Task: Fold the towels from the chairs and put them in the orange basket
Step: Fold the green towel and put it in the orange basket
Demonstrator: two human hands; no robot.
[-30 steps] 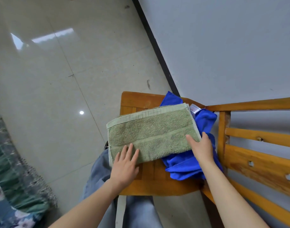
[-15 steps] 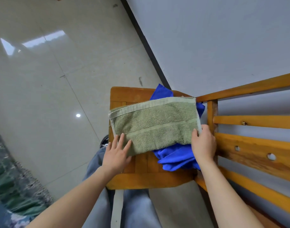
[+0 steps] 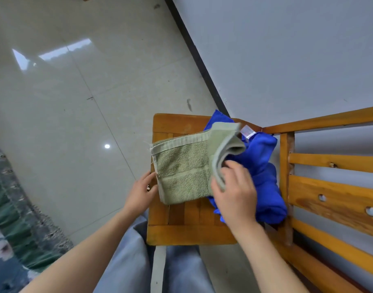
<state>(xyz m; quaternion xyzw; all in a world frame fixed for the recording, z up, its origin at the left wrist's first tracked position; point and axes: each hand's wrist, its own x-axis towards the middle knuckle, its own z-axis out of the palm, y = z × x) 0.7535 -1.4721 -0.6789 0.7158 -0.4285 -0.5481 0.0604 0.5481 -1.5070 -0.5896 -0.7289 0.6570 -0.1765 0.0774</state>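
A green towel (image 3: 181,170) lies folded on the wooden chair seat (image 3: 189,233). Its right end is lifted and curls over to the left. My right hand (image 3: 236,197) pinches that lifted end between thumb and fingers. At the towel's near left corner, my left hand (image 3: 140,192) touches the edge with loosely bent fingers. A crumpled blue towel (image 3: 263,178) with a white tag lies under and to the right of the green one. No orange basket is in view.
The chair's slatted wooden back (image 3: 337,187) rises on the right, against a grey wall. Pale floor tiles (image 3: 75,102) spread to the left. A floral fabric (image 3: 10,218) lies at the lower left. My legs in light blue trousers (image 3: 128,261) stand in front of the seat.
My right hand has taken the green towel's right end and lifted it up and leftward. My left hand slid from on top of the towel to its left edge.
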